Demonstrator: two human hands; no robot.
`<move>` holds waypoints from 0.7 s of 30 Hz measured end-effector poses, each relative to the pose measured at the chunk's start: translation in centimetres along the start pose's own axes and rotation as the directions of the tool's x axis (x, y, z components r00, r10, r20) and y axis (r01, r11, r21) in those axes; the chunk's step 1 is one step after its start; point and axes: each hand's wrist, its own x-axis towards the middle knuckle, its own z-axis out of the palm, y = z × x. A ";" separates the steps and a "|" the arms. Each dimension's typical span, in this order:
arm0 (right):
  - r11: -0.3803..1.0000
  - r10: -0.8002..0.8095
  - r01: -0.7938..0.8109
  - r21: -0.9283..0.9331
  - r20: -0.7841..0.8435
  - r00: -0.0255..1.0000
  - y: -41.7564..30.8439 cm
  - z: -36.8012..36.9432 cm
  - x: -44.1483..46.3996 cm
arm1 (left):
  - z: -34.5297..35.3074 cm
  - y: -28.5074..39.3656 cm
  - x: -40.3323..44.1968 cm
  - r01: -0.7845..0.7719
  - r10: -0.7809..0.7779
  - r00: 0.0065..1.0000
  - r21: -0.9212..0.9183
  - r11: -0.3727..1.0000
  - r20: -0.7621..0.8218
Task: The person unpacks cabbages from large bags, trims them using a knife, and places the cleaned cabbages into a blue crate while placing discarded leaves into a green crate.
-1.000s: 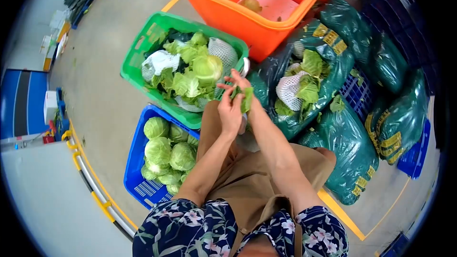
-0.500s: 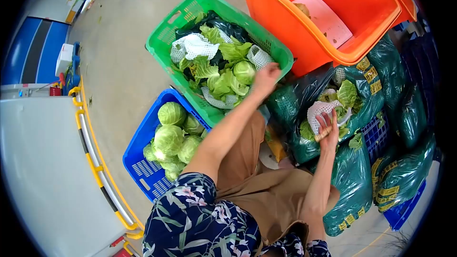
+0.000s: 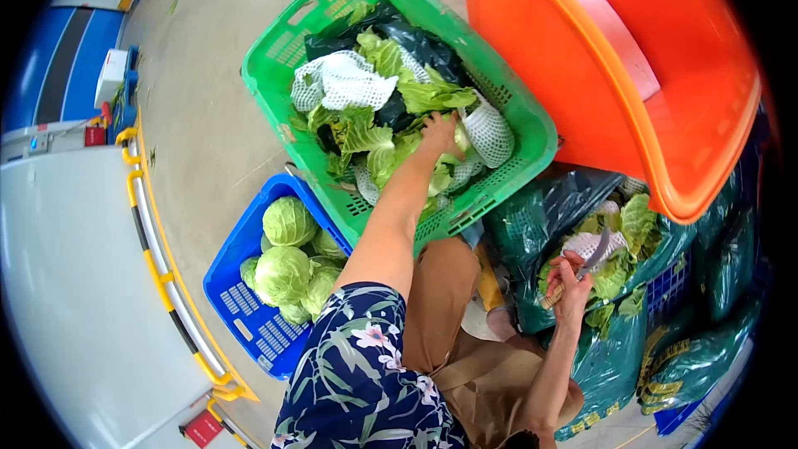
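Inside the green crate (image 3: 278, 108), my left hand (image 3: 440, 135) is spread over a pale green cabbage (image 3: 460, 143), its fingers curved round the head and partly hiding it. Loose cabbage leaves (image 3: 366, 135) and white foam net sleeves (image 3: 349, 81) lie about it, over dark plastic. A knife (image 3: 597, 251) with a light wooden handle is in my right hand (image 3: 568, 289), its curved blade pointing up and away. Beneath the blade, a foam net and leaves (image 3: 638, 229) rest on a dark green bag.
A blue crate (image 3: 224, 278) holding several trimmed cabbages (image 3: 287, 270) stands at the left. The large orange bin (image 3: 573, 58) rises at upper right. Full green plastic bags (image 3: 603, 370) pile up at the right. A yellow-and-black rail (image 3: 158, 270) runs along the far left.
My left hand has moved from the green crate's near right side onto the cabbage inside. The right hand has turned, bringing the knife blade into view. The whole view has shifted.
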 end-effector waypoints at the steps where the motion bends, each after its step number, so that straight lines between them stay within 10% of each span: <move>1: 1.000 -0.011 0.010 0.009 0.048 0.999 -0.2 1.7 0.5 | 0.1 -0.6 0.7 -0.034 0.034 0.999 -0.011 0.999 0.019; 10: 0.993 -0.063 0.077 -0.086 0.152 0.986 -1.4 8.9 1.6 | 0.8 -6.3 -1.3 -0.174 0.182 0.983 -0.537 0.825 -0.040; 15: 0.966 -0.066 0.113 -0.234 0.200 0.977 -0.6 6.5 0.3 | 1.5 -6.5 -7.9 -0.210 0.029 0.978 -0.956 0.206 -0.208; 21: 0.955 -0.066 0.113 -0.272 0.176 0.982 -1.8 4.6 -3.3 | 2.8 -6.7 -19.5 -0.340 -0.079 0.934 -0.801 -0.493 -0.347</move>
